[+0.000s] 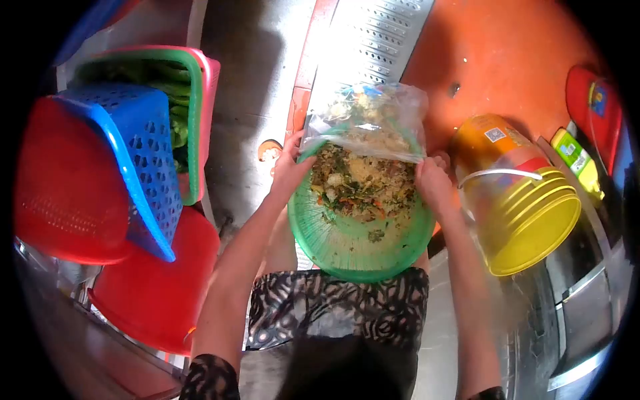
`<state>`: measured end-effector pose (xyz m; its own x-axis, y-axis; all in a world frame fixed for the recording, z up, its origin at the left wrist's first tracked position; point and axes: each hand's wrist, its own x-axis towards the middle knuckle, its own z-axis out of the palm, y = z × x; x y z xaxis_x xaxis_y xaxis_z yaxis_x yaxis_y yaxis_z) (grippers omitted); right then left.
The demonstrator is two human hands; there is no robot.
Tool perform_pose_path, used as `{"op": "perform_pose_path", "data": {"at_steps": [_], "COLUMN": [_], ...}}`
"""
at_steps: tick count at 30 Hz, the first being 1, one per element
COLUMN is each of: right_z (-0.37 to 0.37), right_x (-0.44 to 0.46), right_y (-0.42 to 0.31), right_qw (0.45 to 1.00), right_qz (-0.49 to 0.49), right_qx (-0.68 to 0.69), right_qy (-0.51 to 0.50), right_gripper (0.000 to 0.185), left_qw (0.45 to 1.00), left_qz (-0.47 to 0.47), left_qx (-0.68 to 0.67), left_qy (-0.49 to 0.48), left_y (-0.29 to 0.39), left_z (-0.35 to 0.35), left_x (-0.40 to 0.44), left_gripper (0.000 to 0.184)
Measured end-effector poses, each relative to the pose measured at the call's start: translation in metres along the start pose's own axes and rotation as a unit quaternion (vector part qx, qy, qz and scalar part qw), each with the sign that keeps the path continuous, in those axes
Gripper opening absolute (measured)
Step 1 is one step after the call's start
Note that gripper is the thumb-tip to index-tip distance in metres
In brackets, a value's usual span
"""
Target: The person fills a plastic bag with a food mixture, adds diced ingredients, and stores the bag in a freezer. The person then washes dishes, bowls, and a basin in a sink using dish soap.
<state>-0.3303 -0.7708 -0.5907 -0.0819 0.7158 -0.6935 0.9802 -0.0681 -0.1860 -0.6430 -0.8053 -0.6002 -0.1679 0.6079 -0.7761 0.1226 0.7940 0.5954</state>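
Note:
A green plastic basket (363,257) with chopped food scraps (363,180) in it rests over my lap. Across its far side lies a clear plastic bag (400,107), with more scraps showing through the film. My left hand (291,165) is closed on the bag's left edge, right beside the basket rim. At the opposite side, my right hand (433,175) pinches the right end of the bag's edge. The bag's near edge is stretched between both hands. Whether either hand also grips the rim, I cannot tell.
To the left are a tilted blue basket (150,143), red containers (160,280) and a green-rimmed basket (193,133) of leafy greens (179,127). A yellow bucket (533,227) lies tipped at right, near a yellow-green packet (575,160). A perforated metal grate (380,40) runs ahead.

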Motion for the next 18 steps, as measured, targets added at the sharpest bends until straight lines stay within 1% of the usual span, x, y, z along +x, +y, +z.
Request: {"op": "perform_pose_path", "data": {"at_steps": [1,2,4,5,7,8,10,14,15,16,17,18], "right_z": [0.012,0.023,0.029,0.032,-0.001,0.0,0.007,0.009,0.006,-0.002,-0.015,-0.042], "right_x": [0.002,0.005,0.009,0.007,0.003,0.002,0.0,-0.005,-0.008,-0.01,-0.014,-0.018], "right_y": [0.008,0.016,0.023,0.026,0.004,0.006,0.007,0.008,0.006,-0.001,-0.003,-0.011], "right_qw": [0.997,0.997,0.984,0.985,1.0,1.0,0.995,0.994,0.995,0.996,0.996,0.993], "right_qz": [-0.044,-0.045,-0.11,-0.109,-0.013,-0.013,0.028,0.023,0.03,0.037,0.038,0.063], "right_qx": [-0.033,-0.032,-0.111,-0.111,0.012,0.012,0.091,0.103,0.085,0.067,0.067,0.052], "right_qy": [0.062,0.061,0.082,0.08,0.001,0.003,-0.04,-0.04,-0.048,-0.055,-0.055,-0.087], "right_gripper": [0.031,0.031,0.031,0.031,0.031,0.031,0.032,0.033,0.032,0.032,0.032,0.032], "left_qw": [1.0,1.0,0.996,0.996,1.0,0.999,0.993,0.991,0.987,0.981,0.981,0.983], "left_qz": [0.01,0.009,-0.034,-0.035,0.012,0.014,-0.002,0.004,0.012,0.02,0.02,0.031], "left_qx": [0.008,0.009,0.074,0.075,0.027,0.028,0.121,0.129,0.161,0.191,0.191,0.178], "left_qy": [-0.017,-0.016,-0.03,-0.031,0.009,0.009,0.012,0.028,0.022,0.016,0.016,0.012], "left_y": [-0.007,-0.014,-0.012,-0.013,-0.016,-0.016,-0.014,-0.005,0.009,0.022,0.033,0.043], "left_z": [0.001,-0.002,-0.002,-0.001,0.003,0.004,0.002,0.003,0.003,0.002,-0.001,-0.008], "left_x": [0.004,0.007,0.008,0.009,0.009,0.008,0.006,-0.001,-0.007,-0.012,-0.02,-0.027], "left_gripper": [0.034,0.034,0.033,0.033,0.021,0.021,0.019,0.018,0.018,0.019,0.019,0.017]}}
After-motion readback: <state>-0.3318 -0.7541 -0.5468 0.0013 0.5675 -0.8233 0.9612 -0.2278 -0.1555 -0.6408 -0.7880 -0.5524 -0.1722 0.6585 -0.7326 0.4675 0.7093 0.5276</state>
